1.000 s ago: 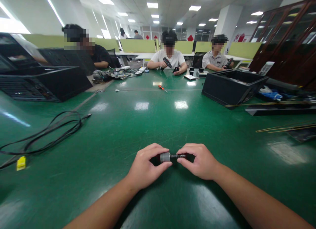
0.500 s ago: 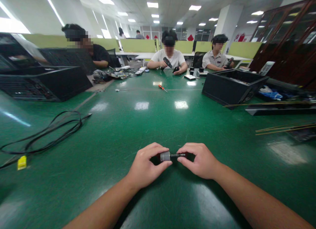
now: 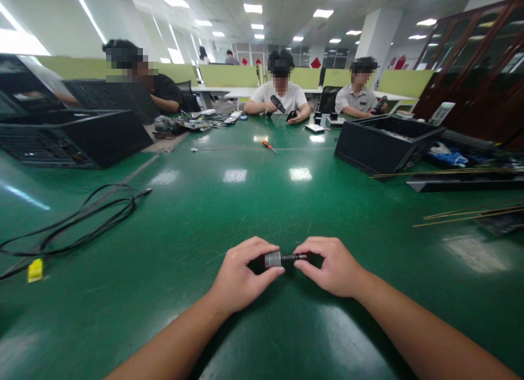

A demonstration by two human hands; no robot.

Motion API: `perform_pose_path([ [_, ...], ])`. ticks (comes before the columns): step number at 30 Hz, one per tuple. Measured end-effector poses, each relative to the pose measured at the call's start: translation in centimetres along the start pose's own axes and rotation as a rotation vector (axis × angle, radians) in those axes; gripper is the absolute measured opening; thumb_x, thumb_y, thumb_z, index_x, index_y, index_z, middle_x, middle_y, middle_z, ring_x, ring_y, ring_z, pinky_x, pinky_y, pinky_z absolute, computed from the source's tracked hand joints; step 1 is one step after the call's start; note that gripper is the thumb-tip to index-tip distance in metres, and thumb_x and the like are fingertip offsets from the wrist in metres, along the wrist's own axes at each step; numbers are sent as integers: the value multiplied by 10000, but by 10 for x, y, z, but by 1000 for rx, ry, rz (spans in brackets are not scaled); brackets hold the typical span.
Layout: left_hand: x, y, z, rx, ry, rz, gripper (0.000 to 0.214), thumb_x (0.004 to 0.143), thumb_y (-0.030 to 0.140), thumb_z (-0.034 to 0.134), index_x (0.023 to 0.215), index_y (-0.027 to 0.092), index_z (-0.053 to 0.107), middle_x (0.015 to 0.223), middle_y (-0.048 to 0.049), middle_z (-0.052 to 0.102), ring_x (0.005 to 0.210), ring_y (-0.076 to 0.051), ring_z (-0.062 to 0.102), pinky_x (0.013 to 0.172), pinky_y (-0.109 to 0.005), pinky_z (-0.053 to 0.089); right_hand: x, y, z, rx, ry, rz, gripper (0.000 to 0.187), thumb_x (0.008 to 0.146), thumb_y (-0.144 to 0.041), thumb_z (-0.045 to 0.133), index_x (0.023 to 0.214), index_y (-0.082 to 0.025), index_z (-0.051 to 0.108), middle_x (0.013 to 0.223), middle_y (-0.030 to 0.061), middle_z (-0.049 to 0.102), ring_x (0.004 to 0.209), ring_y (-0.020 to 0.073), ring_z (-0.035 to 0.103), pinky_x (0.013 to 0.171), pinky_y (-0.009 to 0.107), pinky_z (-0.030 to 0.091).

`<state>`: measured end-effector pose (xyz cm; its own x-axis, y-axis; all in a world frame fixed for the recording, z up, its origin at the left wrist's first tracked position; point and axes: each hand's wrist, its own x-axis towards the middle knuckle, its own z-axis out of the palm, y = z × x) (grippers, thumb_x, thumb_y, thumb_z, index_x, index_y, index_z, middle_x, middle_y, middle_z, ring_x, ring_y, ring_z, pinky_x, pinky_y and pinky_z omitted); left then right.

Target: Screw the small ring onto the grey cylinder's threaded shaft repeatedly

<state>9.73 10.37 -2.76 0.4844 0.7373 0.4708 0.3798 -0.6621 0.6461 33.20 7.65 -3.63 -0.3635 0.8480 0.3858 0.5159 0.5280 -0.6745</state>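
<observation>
Low over the green table (image 3: 229, 205), both my hands hold one small tool between them. My left hand (image 3: 239, 276) is closed round its red and black body, whose grey metal collar (image 3: 273, 259) sticks out between thumb and forefinger. A thin dark bit (image 3: 293, 257) runs from the collar to the right. My right hand (image 3: 333, 266) pinches the bit's far end with thumb and fingers. Most of the tool's body is hidden in my left palm.
A coiled black cable (image 3: 82, 216) with a yellow tag (image 3: 35, 271) lies at the left. Black computer cases stand at the left (image 3: 73, 134) and right (image 3: 380, 142). An orange screwdriver (image 3: 269, 146) lies mid-table. Thin rods (image 3: 466, 216) lie at the right. Three people sit at the far end.
My hands have hardly moved. The thin rods at the right have shifted slightly.
</observation>
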Motion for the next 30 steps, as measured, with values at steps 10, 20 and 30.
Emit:
perform_pose_path([
  [10,0,-2,0,-1,5,2,254,763,244,813,1006,204,752,914,-36,735,807,-163,685,741,-273,530,0,0,-1,-4,-2,-4,87,851,-180,680,928,-200,716,819,14,706,741,160,650,720,278,475],
  [20,1,1,-1,16,11,-3,235,761,229,805,989,204,754,898,-38,737,795,-171,685,738,-281,530,0,0,-2,-4,-4,8,86,843,-170,676,918,-197,711,797,10,693,728,159,639,713,277,471],
  [30,2,2,-2,15,13,-4,236,759,246,807,986,200,760,892,-50,739,782,-175,687,727,-283,533,1,-1,-2,-10,-6,11,88,838,-161,681,913,-196,713,796,9,697,727,157,643,719,277,480],
])
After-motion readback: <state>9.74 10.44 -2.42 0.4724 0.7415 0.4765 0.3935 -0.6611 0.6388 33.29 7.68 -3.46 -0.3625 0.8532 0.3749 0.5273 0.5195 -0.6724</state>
